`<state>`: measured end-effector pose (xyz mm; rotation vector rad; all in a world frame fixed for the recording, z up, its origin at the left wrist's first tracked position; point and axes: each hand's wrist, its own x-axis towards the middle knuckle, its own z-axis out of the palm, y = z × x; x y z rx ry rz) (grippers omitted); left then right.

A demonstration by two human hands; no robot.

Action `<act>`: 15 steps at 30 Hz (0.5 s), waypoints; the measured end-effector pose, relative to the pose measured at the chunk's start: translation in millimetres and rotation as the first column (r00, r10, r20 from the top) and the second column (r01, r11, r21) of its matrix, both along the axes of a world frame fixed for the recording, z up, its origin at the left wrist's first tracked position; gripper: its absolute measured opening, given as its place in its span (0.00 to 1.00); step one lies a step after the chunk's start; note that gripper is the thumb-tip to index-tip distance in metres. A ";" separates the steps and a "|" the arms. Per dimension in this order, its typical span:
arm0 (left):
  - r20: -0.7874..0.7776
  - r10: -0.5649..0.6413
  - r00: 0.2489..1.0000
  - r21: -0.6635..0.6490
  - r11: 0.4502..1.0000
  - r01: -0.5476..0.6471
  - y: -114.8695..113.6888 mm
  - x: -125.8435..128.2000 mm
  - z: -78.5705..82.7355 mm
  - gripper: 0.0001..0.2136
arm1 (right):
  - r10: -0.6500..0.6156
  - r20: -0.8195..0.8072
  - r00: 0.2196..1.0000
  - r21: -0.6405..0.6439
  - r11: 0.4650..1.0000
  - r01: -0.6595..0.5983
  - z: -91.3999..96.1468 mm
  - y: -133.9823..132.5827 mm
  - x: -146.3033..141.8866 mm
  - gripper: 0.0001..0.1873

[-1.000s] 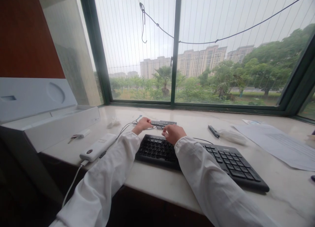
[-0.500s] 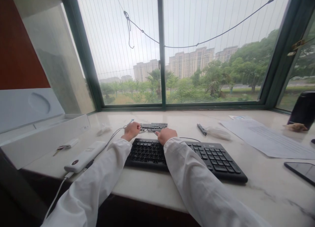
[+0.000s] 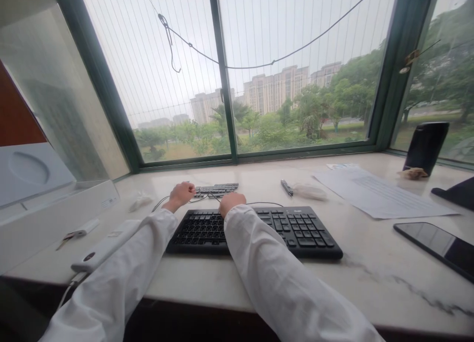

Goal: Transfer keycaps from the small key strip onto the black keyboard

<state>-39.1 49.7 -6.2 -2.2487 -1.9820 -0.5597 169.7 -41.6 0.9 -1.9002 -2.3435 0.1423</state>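
A black keyboard (image 3: 314,233) lies on the pale countertop; its left part shows bare key sockets, while keycaps sit on the right part. Behind it, loose black keycaps (image 3: 222,188) are laid in rows. My left hand (image 3: 181,194) is closed in a fist beside the keycaps' left end; what it holds is hidden. My right hand (image 3: 232,202) is closed above the keyboard's back edge, with a thin dark cable (image 3: 214,197) running into its fingers. That cable loops between the hands and comes out again to the right. My right sleeve covers the keyboard's middle.
A white power bank (image 3: 107,245) with a plugged lead and keys (image 3: 68,238) lie left, by an open white box (image 3: 74,208). To the right are a dark pen-like tool (image 3: 286,188), a plastic bag (image 3: 311,191), paper (image 3: 370,193) and a phone (image 3: 437,243). A window stands behind.
The head view has turned right and tilted, so everything sits further left in the picture. Both hands keep nearly the same closed pose by the keyboard's back edge.
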 end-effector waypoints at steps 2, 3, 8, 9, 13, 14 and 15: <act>-0.019 -0.020 1.000 -0.026 0.999 0.020 9.6 1.1 3.0 0.05 | -0.036 0.007 0.999 -0.016 0.999 0.036 1.1 -1.1 -0.7 0.16; -0.027 -0.030 0.999 -0.035 0.999 0.029 15.2 2.5 4.7 0.04 | -0.048 0.009 0.999 -0.021 0.999 0.048 1.5 -1.4 -1.2 0.17; -0.052 -0.062 0.997 -0.061 0.996 0.059 45.4 14.7 12.6 0.09 | -0.063 0.010 0.998 -0.027 0.998 0.063 1.2 0.8 -2.9 0.18; -0.054 -0.071 0.996 -0.076 0.995 0.067 51.5 17.4 13.5 0.11 | -0.065 0.009 0.998 -0.029 0.997 0.065 0.8 1.7 -3.1 0.18; -0.068 -0.125 0.990 -0.157 0.981 0.113 76.4 27.7 13.3 0.13 | -0.074 -0.001 0.997 -0.029 0.997 0.074 -0.8 3.7 -3.9 0.17; -0.071 -0.135 0.988 -0.170 0.978 0.121 82.8 30.0 12.3 0.13 | -0.077 -0.005 0.997 -0.026 0.997 0.077 -1.2 3.9 -4.2 0.17; -0.074 -0.142 0.987 -0.182 0.975 0.127 89.3 32.2 11.0 0.13 | -0.081 -0.010 0.997 -0.023 0.997 0.080 -1.6 4.0 -4.5 0.17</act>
